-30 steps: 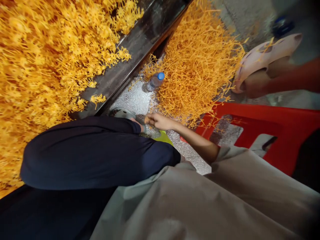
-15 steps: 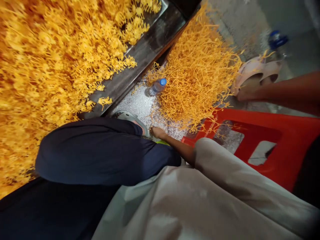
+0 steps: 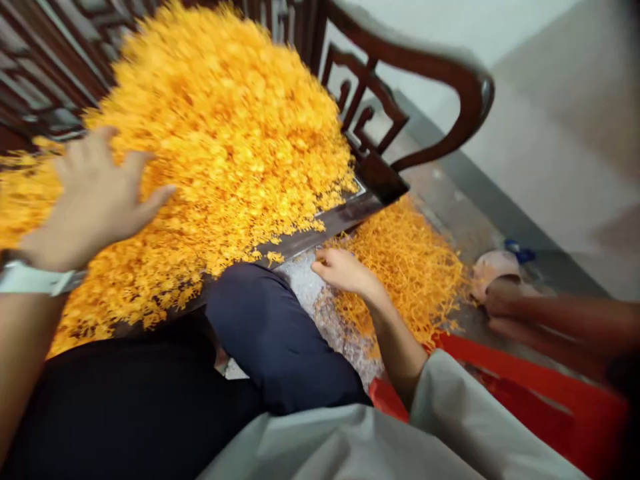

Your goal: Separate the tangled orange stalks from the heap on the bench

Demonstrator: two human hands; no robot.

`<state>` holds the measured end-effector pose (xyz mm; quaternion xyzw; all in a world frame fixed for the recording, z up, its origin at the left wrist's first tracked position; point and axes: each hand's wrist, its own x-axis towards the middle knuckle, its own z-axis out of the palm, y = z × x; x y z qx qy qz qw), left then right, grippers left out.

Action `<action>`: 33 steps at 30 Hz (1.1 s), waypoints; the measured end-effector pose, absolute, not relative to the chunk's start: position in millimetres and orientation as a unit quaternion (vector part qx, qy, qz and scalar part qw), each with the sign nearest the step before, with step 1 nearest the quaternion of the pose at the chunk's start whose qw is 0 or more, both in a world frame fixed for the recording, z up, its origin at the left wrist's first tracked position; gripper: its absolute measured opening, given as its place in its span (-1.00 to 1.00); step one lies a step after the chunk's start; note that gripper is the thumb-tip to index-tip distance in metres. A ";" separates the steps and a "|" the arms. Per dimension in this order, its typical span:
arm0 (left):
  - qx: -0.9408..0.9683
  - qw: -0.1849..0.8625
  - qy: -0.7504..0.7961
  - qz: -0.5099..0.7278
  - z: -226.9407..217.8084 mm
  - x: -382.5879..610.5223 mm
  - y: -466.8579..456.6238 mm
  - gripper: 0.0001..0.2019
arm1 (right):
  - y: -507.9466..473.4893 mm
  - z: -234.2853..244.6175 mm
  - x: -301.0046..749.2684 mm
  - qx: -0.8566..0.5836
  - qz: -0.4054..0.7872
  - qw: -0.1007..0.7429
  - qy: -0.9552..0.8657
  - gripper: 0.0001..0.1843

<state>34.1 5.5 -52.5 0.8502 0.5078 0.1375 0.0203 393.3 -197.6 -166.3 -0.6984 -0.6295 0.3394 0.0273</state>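
My left hand (image 3: 95, 197), with a watch on a pale strap at its wrist, is spread with fingers apart above a big heap of small yellow-orange plastic-looking pieces (image 3: 235, 140). Whether it touches them I cannot tell. The heap lies on the seat of a dark wooden bench (image 3: 305, 241). Beyond the seat's front edge my right hand (image 3: 343, 270) hangs with its fingers curled together; what they may hold is too blurred to make out. Beneath and beside it a pile of thin orange strands (image 3: 415, 267) lies on the floor.
The bench's curved armrest (image 3: 440, 67) rises behind the heap. A red plastic stool (image 3: 530, 380) stands at my right. Another person's legs (image 3: 565, 313) reach in from the right, with a pale shoe (image 3: 495, 270). A blue object (image 3: 520, 251) lies on the floor behind.
The view has tilted up, showing the bench back and armrest. My left hand has come into view over the heap. My right hand has risen from beside my foot to the seat's edge.
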 end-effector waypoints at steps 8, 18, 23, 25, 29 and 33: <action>0.871 0.005 0.468 0.150 -68.0 32.7 2.2 -0.31 | -38.0 -4.3 359.6 -0.579 0.043 0.360 -0.730 -0.42; 0.862 -0.097 0.493 0.057 -63.2 5.6 -31.9 -0.42 | -17.5 26.8 284.1 -0.545 0.100 0.337 -0.761 -0.66; 0.838 -0.116 0.530 0.065 -72.4 -42.3 -31.7 -0.50 | -12.0 18.4 230.2 -0.471 0.126 0.238 -0.840 -0.73; 0.826 -0.114 0.546 0.087 -72.0 -63.1 -31.3 -0.53 | -9.9 8.3 211.4 -0.437 0.136 0.211 -0.864 -0.74; 0.757 -0.121 0.614 0.189 -78.5 -98.5 -33.8 -0.47 | -4.9 -26.8 183.3 -0.383 0.179 0.179 -0.888 -0.77; 0.650 -0.088 0.692 0.301 -100.1 -125.9 -35.7 -0.36 | -6.8 -60.9 164.9 -0.362 0.198 0.192 -0.891 -0.79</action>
